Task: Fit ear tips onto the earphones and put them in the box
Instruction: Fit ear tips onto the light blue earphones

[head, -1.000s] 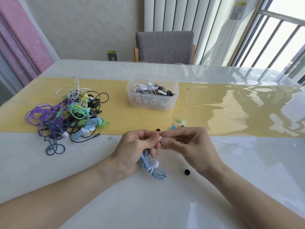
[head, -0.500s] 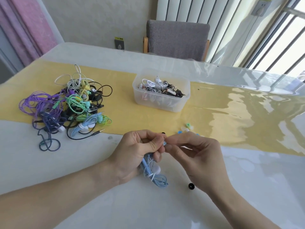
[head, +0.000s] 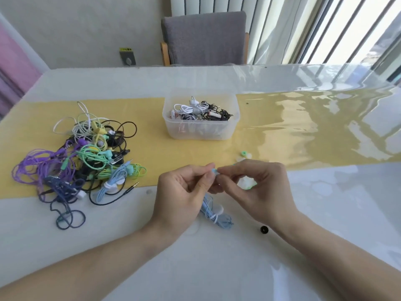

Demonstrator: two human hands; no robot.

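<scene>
My left hand (head: 184, 192) grips a coiled light-blue earphone (head: 213, 212); its cable bundle hangs below my palm. My right hand (head: 258, 187) pinches a small blue ear tip (head: 214, 171) against the earbud at my left fingertips. The two hands meet just above the table's near half. A clear plastic box (head: 200, 129) with several white and black earphones in it stands beyond them on the yellow runner. Loose ear tips (head: 244, 156) lie behind my right hand, and a black ear tip (head: 264, 229) lies by my right wrist.
A tangled pile of coloured earphones (head: 86, 161) covers the left of the yellow runner (head: 303, 135). The table has a glossy clear cover. A grey chair (head: 204, 38) stands at the far edge, with a window to the right.
The view has shifted so the box and pile sit lower. My hands stay together at the earbud; the blue ear tip now shows between my fingertips.
</scene>
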